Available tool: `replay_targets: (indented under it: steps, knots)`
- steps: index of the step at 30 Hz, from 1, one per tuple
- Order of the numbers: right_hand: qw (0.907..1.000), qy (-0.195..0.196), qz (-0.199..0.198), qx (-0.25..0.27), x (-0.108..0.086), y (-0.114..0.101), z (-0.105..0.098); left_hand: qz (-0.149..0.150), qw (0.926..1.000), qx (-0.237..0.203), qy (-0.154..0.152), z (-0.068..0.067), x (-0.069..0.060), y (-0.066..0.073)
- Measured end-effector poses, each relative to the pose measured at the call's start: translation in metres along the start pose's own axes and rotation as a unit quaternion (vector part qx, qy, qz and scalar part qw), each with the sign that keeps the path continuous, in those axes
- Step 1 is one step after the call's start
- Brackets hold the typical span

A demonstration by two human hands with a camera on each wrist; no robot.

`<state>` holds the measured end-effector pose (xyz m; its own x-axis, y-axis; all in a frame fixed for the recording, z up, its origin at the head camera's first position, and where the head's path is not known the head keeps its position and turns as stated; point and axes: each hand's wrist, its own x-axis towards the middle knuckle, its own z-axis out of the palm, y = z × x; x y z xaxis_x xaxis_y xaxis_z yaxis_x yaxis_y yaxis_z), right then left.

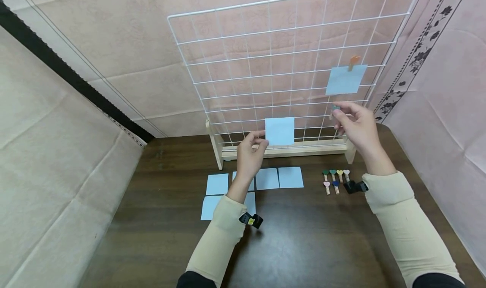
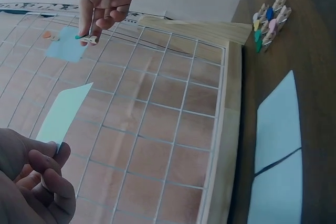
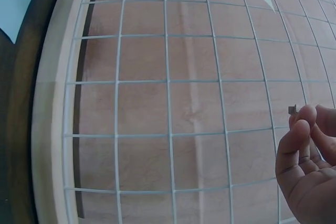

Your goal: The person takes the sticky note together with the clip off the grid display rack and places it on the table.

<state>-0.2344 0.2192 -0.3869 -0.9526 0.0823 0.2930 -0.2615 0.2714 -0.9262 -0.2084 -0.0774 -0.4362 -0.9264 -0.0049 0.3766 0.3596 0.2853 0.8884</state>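
My left hand (image 1: 250, 153) pinches a light blue paper square (image 1: 279, 131) by its left edge, in front of the lower part of a white wire grid (image 1: 271, 30). In my right hand (image 1: 357, 125) is a small wooden clothespin (image 2: 90, 39) with a green end, pinched between thumb and finger. That hand is just below another blue paper (image 1: 344, 80), which hangs on the grid's right side from a clothespin with an orange heart (image 1: 354, 61). From the right wrist view, only the tip of the held clothespin (image 3: 292, 110) shows.
The grid stands upright in a pale wooden base (image 1: 284, 153) on a dark table (image 1: 303, 237). Several blue papers (image 1: 290, 177) lie in rows, partly hidden by my left arm. Several heart clothespins (image 1: 336, 184) lie at the right. Cloth-covered walls (image 1: 452, 81) enclose the table.
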Motion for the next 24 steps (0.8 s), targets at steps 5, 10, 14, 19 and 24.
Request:
replay_targets:
  steps: [5, 10, 14, 19, 24]
  knots:
    - [0.9998, -0.010, 0.013, -0.007, -0.005, 0.012, -0.002, -0.029, 0.9996, 0.004, 0.001, 0.000, -0.008, -0.009]
    - [0.9992, -0.018, 0.035, -0.003, -0.010, 0.022, -0.002, -0.044, 0.9990, 0.011, 0.005, -0.001, -0.015, -0.017]
    - [0.9991, -0.020, 0.037, 0.006, -0.012, 0.028, -0.003, -0.048, 0.9987, 0.013, 0.008, -0.002, -0.017, -0.022]
    - [0.9991, -0.019, 0.035, 0.013, -0.018, 0.036, -0.004, -0.054, 0.9983, 0.018, 0.009, -0.004, -0.021, -0.027]
    - [0.9985, -0.022, 0.051, 0.000, -0.023, 0.040, -0.006, -0.065, 0.9976, 0.015, 0.018, -0.008, -0.027, -0.030]
